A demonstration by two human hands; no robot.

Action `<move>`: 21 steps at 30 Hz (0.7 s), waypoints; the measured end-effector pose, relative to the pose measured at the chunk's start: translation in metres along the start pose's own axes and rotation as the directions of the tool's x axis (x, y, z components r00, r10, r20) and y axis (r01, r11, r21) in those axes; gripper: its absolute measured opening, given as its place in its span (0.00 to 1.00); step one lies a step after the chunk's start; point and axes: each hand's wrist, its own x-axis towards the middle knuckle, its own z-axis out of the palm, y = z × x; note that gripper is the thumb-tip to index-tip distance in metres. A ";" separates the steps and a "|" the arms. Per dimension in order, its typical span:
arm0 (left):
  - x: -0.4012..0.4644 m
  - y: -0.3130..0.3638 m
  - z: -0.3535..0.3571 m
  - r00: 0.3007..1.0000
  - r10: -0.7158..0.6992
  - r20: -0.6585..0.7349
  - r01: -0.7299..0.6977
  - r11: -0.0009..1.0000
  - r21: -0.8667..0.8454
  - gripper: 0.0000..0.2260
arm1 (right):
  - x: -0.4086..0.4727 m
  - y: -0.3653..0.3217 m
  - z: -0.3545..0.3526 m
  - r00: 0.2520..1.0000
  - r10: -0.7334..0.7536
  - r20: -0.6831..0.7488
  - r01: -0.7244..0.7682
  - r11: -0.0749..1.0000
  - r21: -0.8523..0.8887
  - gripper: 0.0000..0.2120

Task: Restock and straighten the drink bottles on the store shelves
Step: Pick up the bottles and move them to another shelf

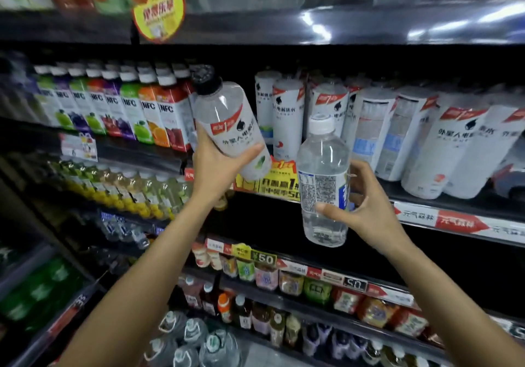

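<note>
1. We are holding 2 bottles in front of the shelf [312,196] that carries the white-labelled electrolyte drinks, neither of them standing on it yet.

2. Our left hand [216,164] is wrapping around the lower body of the black-capped bottle [230,127], thumb across the front of the label and fingers curled behind; the bottle is tilting with its cap leaning up and to the left, near the NFC juice cartons [136,110].

3. Our right hand [366,210] is gripping the white-capped bottle [324,179] at its label band, thumb pressing the front and fingers curling round the back; this bottle is hanging roughly upright, just below the shelf edge.

4. Both bottles are looking full of clear liquid, so we are judging them fairly heavy for their size, with weight that will shift if we swing them.

5. The walls are thin clear plastic, and we are expecting them to flex under a hard squeeze; the smooth film labels could also be slippery.

6. We are judging the best hold to be around the middle of the body, at or just under the label, which keeps the base free for setting down.

7. The row of white-labelled bottles [287,116] is standing close together, some leaning, so a careless nudge could be tipping neighbours over.
</note>
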 end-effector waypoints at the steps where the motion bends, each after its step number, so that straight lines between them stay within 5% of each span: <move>1: 0.015 -0.002 0.000 1.000 0.001 -0.022 -0.001 1.000 -0.009 0.40 | 0.003 -0.001 0.002 1.000 -0.001 -0.010 0.001 1.000 -0.001 0.39; 6: 0.081 -0.026 0.006 0.997 0.072 -0.007 -0.072 0.997 -0.002 0.41 | 0.024 -0.001 0.018 0.997 -0.007 -0.075 0.006 1.000 -0.015 0.39; 11: 0.103 -0.056 0.031 0.989 -0.039 0.144 0.027 0.996 0.085 0.34 | 0.037 -0.001 0.030 0.995 -0.008 -0.104 0.004 0.999 -0.036 0.40; 21: 0.119 -0.072 0.049 0.939 -0.171 0.299 0.126 0.978 0.165 0.35 | 0.044 -0.004 0.036 0.991 -0.003 -0.134 0.001 1.000 -0.016 0.38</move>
